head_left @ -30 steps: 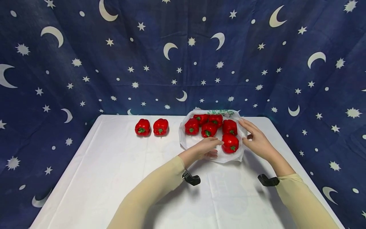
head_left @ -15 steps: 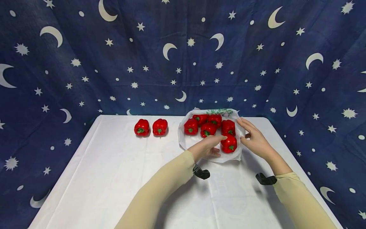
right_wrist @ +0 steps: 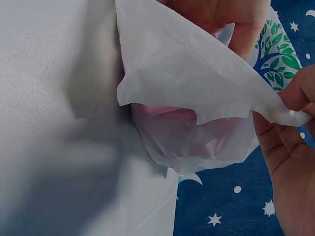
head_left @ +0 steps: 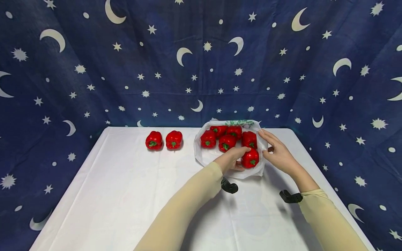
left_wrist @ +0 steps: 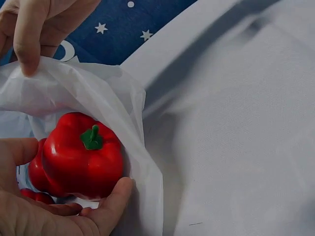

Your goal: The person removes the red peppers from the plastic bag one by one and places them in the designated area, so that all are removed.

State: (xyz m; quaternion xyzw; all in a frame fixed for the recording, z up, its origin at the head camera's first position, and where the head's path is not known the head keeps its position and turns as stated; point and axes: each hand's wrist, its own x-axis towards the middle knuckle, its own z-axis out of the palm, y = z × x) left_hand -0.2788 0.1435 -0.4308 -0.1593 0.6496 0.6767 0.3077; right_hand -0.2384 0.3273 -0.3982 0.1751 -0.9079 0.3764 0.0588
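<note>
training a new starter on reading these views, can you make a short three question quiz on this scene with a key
1. How many red peppers lie outside the white bag?
2. True or false: the right hand is pinching the bag near its opening.
3. What does the left hand hold?
a) nothing
b) a pepper in the bag
c) only the bag

Key:
1. Two
2. True
3. b

I see 2 arms stretched forward, left hand curved with thumb and fingers apart, right hand pinching.
</note>
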